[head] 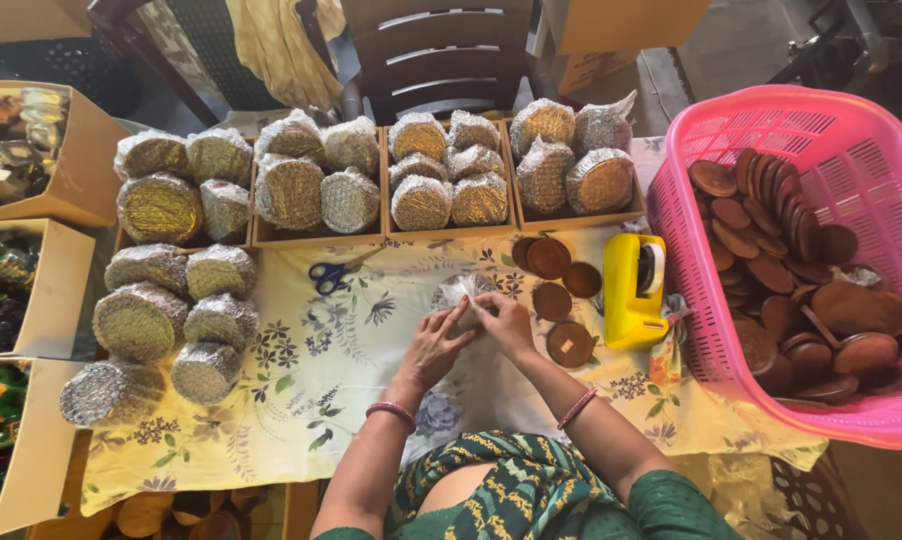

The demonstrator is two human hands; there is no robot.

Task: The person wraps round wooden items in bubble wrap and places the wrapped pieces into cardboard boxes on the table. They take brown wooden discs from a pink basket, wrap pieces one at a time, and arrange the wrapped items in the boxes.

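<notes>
At the centre of the frame, the left hand (433, 347) has its fingers curled in a narrow grip on the near left edge of a clear plastic-wrapped bundle (461, 297), fingertips pressed into the film. The right hand (506, 322) meets it from the right, its grip likewise pinched close on the wrap, so the 2 hands touch over the bundle. What the film encloses is hard to make out: the fingers cover most of it and only a crumpled, shiny upper part shows just above the knuckles. The bundle lies on the floral cloth (301, 390) covering the desk, between the 2 grips and slightly toward the top of the frame from them. To the left, blue-handled scissors (333, 274) lie on the cloth, and farther left sit wrapped round discs (141, 320) in loose stacks. Along the upper middle, shallow cardboard trays (451, 232) hold more wrapped discs. Right of the hands lie several brown round discs (552, 300), unwrapped, then a yellow tape dispenser (633, 290). At far right a pink plastic basket (851, 150), cut off by the frame edge, holds many more brown discs.
</notes>
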